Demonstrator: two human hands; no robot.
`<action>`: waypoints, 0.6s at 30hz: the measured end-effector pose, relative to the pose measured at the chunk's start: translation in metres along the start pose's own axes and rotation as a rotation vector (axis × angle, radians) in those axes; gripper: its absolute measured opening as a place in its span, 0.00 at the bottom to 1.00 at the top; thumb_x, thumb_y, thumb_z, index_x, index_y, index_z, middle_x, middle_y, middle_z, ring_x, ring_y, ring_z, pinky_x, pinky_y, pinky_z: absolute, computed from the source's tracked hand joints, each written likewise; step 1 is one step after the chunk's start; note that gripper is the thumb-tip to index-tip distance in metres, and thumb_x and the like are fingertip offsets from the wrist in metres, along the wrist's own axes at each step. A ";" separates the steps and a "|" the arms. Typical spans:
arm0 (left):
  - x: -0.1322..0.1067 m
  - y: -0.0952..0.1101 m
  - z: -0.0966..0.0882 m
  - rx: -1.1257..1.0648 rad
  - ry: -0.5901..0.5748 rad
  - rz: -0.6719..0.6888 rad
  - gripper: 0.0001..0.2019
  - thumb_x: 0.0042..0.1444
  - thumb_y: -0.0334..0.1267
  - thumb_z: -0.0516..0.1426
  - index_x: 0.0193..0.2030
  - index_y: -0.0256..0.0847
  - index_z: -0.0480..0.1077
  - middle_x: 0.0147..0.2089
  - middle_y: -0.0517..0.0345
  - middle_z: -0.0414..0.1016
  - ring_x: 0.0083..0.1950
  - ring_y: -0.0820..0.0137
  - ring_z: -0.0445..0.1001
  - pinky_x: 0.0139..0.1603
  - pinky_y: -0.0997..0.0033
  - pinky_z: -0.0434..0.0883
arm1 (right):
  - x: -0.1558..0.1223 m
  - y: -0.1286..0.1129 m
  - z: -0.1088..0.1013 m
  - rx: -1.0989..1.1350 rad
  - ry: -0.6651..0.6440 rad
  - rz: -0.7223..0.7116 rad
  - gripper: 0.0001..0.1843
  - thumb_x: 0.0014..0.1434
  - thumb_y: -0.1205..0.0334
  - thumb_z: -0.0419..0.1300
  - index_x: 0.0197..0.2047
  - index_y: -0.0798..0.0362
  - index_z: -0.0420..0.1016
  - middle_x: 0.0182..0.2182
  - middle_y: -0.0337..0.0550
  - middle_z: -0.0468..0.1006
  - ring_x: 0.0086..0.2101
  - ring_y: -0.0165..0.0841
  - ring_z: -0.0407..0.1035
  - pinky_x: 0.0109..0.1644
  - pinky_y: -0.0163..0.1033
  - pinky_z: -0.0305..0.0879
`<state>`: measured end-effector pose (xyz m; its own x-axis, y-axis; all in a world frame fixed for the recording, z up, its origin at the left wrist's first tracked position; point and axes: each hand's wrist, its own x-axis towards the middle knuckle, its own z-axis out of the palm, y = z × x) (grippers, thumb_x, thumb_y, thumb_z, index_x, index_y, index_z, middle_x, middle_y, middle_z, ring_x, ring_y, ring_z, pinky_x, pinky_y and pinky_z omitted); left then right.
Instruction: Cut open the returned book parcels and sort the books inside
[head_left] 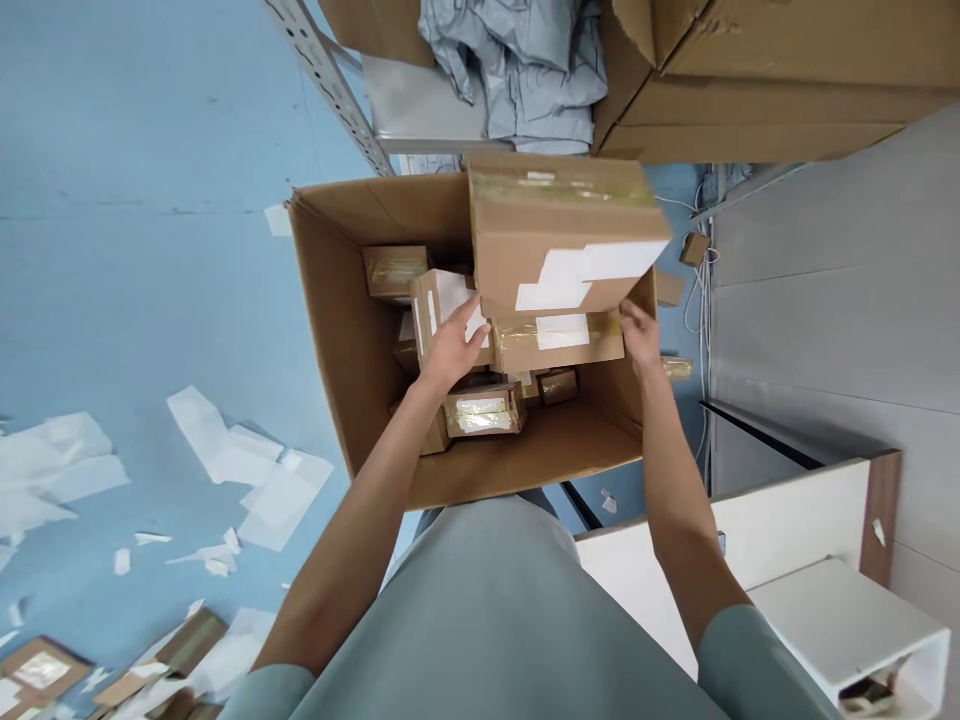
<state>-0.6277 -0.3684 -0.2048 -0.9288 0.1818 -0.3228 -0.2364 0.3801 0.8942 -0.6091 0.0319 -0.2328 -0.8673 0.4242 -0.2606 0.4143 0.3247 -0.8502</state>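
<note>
While the big box (566,230) runs longways across the upper middle, the half-spread left hand (455,348) and curled right hand (640,336) are equally near, at its bottom corners; I can't tell their grip.

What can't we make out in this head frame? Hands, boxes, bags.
- Print on the top box's white label: head view, too small and blurred.
- Right hand, exact finger contact: head view, fingertips tucked at the boxes' ends.
- Much of the big carton's floor: head view, covered by smaller boxes.
- Grey bags, far end: head view, cut off by top edge.
</note>
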 end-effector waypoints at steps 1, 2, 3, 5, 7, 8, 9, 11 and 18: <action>0.001 -0.007 0.000 0.049 -0.007 -0.026 0.31 0.69 0.48 0.66 0.77 0.46 0.74 0.82 0.45 0.72 0.82 0.46 0.72 0.84 0.40 0.69 | -0.003 0.005 0.005 -0.020 0.023 0.053 0.25 0.63 0.49 0.65 0.57 0.54 0.85 0.62 0.58 0.87 0.63 0.47 0.81 0.77 0.61 0.71; -0.002 -0.014 0.000 0.087 -0.005 -0.044 0.29 0.69 0.44 0.65 0.76 0.45 0.76 0.81 0.45 0.73 0.82 0.47 0.72 0.85 0.41 0.68 | -0.008 0.010 0.010 -0.043 0.046 0.100 0.25 0.63 0.49 0.65 0.57 0.55 0.84 0.62 0.59 0.87 0.62 0.47 0.81 0.76 0.62 0.71; -0.007 -0.020 -0.001 0.115 0.010 -0.053 0.28 0.68 0.41 0.64 0.74 0.43 0.77 0.80 0.44 0.74 0.81 0.47 0.73 0.86 0.41 0.67 | -0.015 0.014 0.015 -0.066 0.062 0.134 0.24 0.63 0.49 0.64 0.56 0.55 0.85 0.61 0.60 0.87 0.62 0.48 0.82 0.75 0.62 0.72; -0.024 -0.028 -0.003 0.151 0.069 -0.065 0.25 0.69 0.39 0.61 0.71 0.41 0.79 0.77 0.43 0.77 0.79 0.49 0.75 0.85 0.42 0.68 | -0.035 0.020 0.024 -0.107 0.048 0.137 0.23 0.65 0.48 0.63 0.54 0.55 0.85 0.59 0.61 0.89 0.59 0.48 0.83 0.73 0.60 0.74; -0.046 -0.036 -0.007 0.167 0.142 -0.095 0.24 0.70 0.38 0.58 0.70 0.41 0.80 0.74 0.42 0.80 0.75 0.50 0.79 0.81 0.44 0.73 | -0.062 0.022 0.034 -0.130 -0.025 0.114 0.22 0.67 0.47 0.63 0.51 0.54 0.85 0.55 0.59 0.90 0.56 0.48 0.85 0.70 0.58 0.77; -0.058 -0.041 -0.009 0.172 0.174 -0.120 0.24 0.70 0.39 0.58 0.69 0.42 0.79 0.72 0.42 0.81 0.73 0.51 0.80 0.79 0.46 0.75 | -0.077 0.023 0.041 -0.130 -0.089 0.105 0.21 0.68 0.46 0.62 0.50 0.54 0.85 0.53 0.58 0.91 0.54 0.47 0.86 0.68 0.57 0.79; -0.070 -0.046 -0.012 0.175 0.202 -0.149 0.23 0.70 0.39 0.57 0.69 0.42 0.79 0.70 0.42 0.82 0.71 0.51 0.82 0.76 0.47 0.78 | -0.094 0.023 0.049 -0.125 -0.171 0.102 0.21 0.70 0.45 0.61 0.49 0.53 0.85 0.51 0.56 0.91 0.52 0.47 0.87 0.66 0.56 0.81; -0.094 -0.060 -0.016 0.189 0.240 -0.217 0.23 0.69 0.39 0.56 0.68 0.41 0.79 0.67 0.41 0.83 0.67 0.51 0.83 0.72 0.48 0.80 | -0.127 0.024 0.067 -0.136 -0.380 0.116 0.21 0.73 0.43 0.60 0.48 0.51 0.86 0.48 0.53 0.92 0.49 0.46 0.88 0.63 0.54 0.83; -0.155 -0.123 -0.013 0.403 0.011 -0.339 0.26 0.60 0.34 0.62 0.67 0.42 0.77 0.68 0.34 0.80 0.73 0.37 0.77 0.78 0.32 0.73 | -0.207 0.026 0.142 -0.722 -0.803 -0.046 0.52 0.59 0.61 0.82 0.82 0.55 0.69 0.82 0.67 0.63 0.79 0.58 0.64 0.82 0.61 0.65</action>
<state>-0.4585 -0.4545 -0.2609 -0.8226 -0.0206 -0.5682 -0.3979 0.7348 0.5494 -0.4579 -0.1675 -0.2654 -0.7048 -0.1940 -0.6824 0.2138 0.8591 -0.4651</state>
